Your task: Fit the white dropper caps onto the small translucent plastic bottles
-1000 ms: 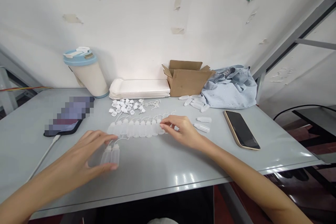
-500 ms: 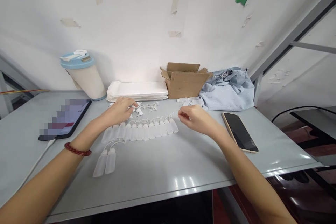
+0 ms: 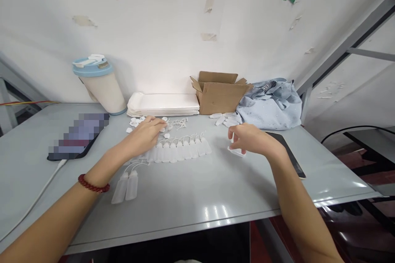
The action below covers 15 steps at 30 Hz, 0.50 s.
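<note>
My left hand [image 3: 147, 134] reaches over a heap of small white caps and cords [image 3: 178, 123], its bent fingertips pressed together among them. Whether a piece is pinched there is hidden. My right hand [image 3: 251, 139] hangs low over a small clear plastic piece [image 3: 237, 152], with thumb and fingers curled but apart. Contact with that piece cannot be made out. Between the hands lies a row of translucent tags [image 3: 177, 152] with white cord loops, overlapping side by side. Nearer to me lie two more corded tags [image 3: 132, 185].
Several flat translucent pieces [image 3: 226, 120] lie before an open cardboard box [image 3: 220, 98]. A stack of white sheets [image 3: 166, 104], a tumbler [image 3: 105, 92] and a blue cloth [image 3: 271, 109] stand along the wall. Phones lie at left [image 3: 82, 133] and right [image 3: 288, 154].
My right hand has moved right, away from the row's end to the clear plastic piece, and its fingers have parted. My left hand has shifted slightly right over the small caps and cords.
</note>
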Available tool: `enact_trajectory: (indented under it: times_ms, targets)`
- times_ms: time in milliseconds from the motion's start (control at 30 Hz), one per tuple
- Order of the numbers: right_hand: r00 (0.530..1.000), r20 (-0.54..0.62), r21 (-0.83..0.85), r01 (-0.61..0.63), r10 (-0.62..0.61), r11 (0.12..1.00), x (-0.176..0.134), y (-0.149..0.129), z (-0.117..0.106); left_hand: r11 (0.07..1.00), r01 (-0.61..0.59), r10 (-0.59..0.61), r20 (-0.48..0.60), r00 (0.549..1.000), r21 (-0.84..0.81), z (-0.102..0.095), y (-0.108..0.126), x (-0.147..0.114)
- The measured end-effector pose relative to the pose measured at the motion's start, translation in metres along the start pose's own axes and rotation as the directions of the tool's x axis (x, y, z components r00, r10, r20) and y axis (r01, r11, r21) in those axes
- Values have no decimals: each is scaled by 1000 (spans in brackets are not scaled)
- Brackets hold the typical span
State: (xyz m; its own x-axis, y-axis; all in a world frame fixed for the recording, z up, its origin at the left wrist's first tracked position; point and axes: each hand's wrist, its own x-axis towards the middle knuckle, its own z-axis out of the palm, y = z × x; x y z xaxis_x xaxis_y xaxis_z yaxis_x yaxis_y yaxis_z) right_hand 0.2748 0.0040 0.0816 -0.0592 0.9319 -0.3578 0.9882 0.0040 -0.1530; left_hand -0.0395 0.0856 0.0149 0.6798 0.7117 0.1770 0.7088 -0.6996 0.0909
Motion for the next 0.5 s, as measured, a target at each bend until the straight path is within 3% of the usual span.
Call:
enact_trajectory:
  times_ms: [200, 400, 500]
  targets:
    - [995, 60, -254, -61, 79, 965, 1, -10, 2, 998, 57, -58, -135, 989, -17, -9, 6, -4]
    - [998, 64, -338, 7, 15, 941, 5, -14, 15, 999, 37, -37, -209, 977, -4, -15, 18, -7]
    - [997, -11, -317, 69, -76, 946, 6, -17, 18, 1000, -11, 7, -228, 974, -16, -18, 28, -10]
